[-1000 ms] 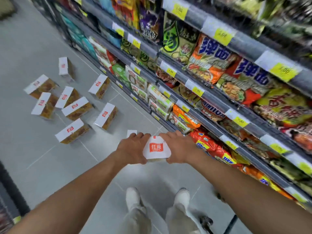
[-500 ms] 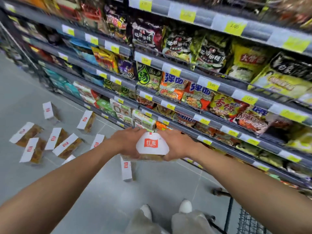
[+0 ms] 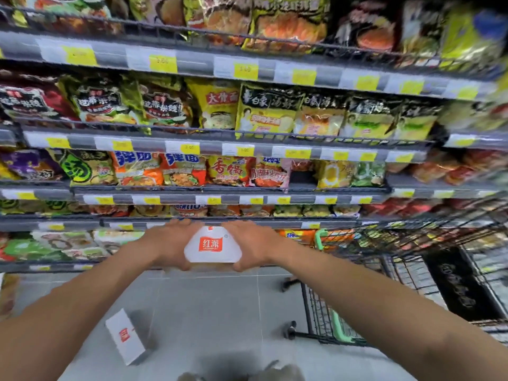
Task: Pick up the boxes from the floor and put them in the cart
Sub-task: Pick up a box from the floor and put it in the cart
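The pale grey tiled floor [image 3: 206,312] carries one white box [image 3: 125,339] with a red mark, lying askew at lower left. The wire cart [image 3: 319,312] stands on its castors to the right, near the shelves [image 3: 228,199]. Blurred shapes at the bottom edge are perhaps shoes [image 3: 277,372].

Grey shelves [image 3: 110,55] fill the upper frame in several tiers, packed with noodle bags. Yellow price tags [image 3: 163,63] run along every rail. Second tier: dark bags [image 3: 101,103] left, yellow bag [image 3: 220,105] centre, black-topped bags [image 3: 264,111] just right of it. Third tier: purple bag [image 3: 24,163] far left, then green bag [image 3: 79,166], two orange bags [image 3: 134,167] side by side, red-lettered bag [image 3: 231,169]. Lower tiers partly hidden. Far right is blurred, print unreadable. Grey tiled floor [image 3: 209,312] below, seams visible.
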